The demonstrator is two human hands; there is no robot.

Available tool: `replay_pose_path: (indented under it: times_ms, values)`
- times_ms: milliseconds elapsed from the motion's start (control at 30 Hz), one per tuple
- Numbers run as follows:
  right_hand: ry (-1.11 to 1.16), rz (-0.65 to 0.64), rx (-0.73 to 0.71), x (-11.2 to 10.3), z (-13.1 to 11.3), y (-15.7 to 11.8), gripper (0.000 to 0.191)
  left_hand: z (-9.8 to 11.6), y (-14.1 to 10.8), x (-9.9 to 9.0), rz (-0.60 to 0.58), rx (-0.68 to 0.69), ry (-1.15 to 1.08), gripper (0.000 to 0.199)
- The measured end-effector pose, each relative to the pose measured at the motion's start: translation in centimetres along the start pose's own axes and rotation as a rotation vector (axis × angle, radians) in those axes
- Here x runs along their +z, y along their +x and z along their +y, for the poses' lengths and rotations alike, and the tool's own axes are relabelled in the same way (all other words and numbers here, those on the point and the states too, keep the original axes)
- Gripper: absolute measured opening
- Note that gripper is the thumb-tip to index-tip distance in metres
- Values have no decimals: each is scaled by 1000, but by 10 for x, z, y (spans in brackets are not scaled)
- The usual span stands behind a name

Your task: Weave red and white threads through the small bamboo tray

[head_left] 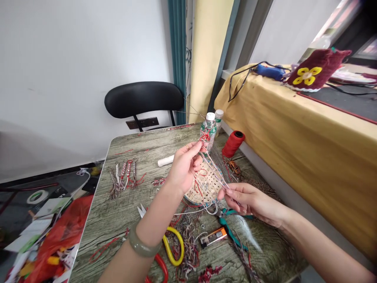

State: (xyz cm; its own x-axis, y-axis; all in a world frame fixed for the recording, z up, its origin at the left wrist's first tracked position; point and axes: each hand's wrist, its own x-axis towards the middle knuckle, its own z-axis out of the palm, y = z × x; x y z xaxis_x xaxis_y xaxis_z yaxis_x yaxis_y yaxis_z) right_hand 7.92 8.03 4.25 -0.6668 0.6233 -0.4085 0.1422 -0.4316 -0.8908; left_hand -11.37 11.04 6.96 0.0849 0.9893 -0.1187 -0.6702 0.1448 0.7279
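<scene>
Between my two hands, thin multicoloured cords [216, 171] run in a slant above a round woven basket [193, 196]. My left hand [186, 163] pinches their upper end, where a red knotted piece [205, 136] shows at the fingertips in front of a plastic bottle [210, 122]. Lower and to the right, my right hand [246, 198] is closed on the other end of the cords. Loose red and white strands lie in the basket. The exact shape of the knotted piece is hard to make out.
Scissors with yellow and red handles [176, 245], teal-handled pliers [232, 234], a boxed item [214, 237] and a heap of thread scraps [188, 232] lie near me. Braided pieces [126, 173] lie left. A red thread spool [233, 144] stands at the right edge, a black chair [144, 98] behind.
</scene>
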Motion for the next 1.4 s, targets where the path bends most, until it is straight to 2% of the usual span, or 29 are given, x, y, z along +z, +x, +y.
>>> replay_pose_path:
  times_ms: [167, 300, 467, 800, 933, 1000, 1067, 1133, 1167, 1233, 1267, 1300, 1333, 1400]
  values:
    - [188, -23, 94, -3, 18, -8, 26, -4, 7, -8, 42, 10, 42, 8]
    - [254, -41, 131, -4, 31, -11, 22, -8, 12, -14, 62, 14, 63, 9]
    - [239, -98, 130, 0, 44, -14, 26, -11, 14, -15, 70, -6, 105, 8]
    - [229, -98, 114, 5, 45, -14, 31, -14, 18, -16, 137, 27, 230, 13]
    - [226, -120, 116, 7, 54, -12, 32, -17, 19, -17, 131, 40, 260, 13]
    - [189, -125, 132, 6, 57, -13, 35, -18, 19, -18, 120, 40, 272, 13]
    - [25, -158, 164, 4, 53, -16, 39, -18, 19, -17, 106, 34, 284, 13]
    - [-361, -81, 134, 0, 41, -19, 39, -18, 17, -16, 85, 21, 298, 14]
    - [-600, 45, 93, -1, 31, -20, 37, -17, 16, -15, 75, 14, 305, 14]
    - [-992, 434, -38, -3, 10, -16, 32, -17, 14, -13, 60, -2, 314, 14]
    - [-1058, 614, -114, -3, 0, -11, 31, -18, 12, -11, 56, -11, 316, 14]
    - [-1017, 714, -187, -2, -9, -4, 32, -18, 11, -10, 53, -19, 316, 14]
    - [-894, 719, -257, 0, -15, 4, 36, -19, 9, -8, 52, -25, 313, 14]
    - [-528, 532, -363, 5, -22, 23, 45, -22, 6, -5, 47, -38, 303, 14]
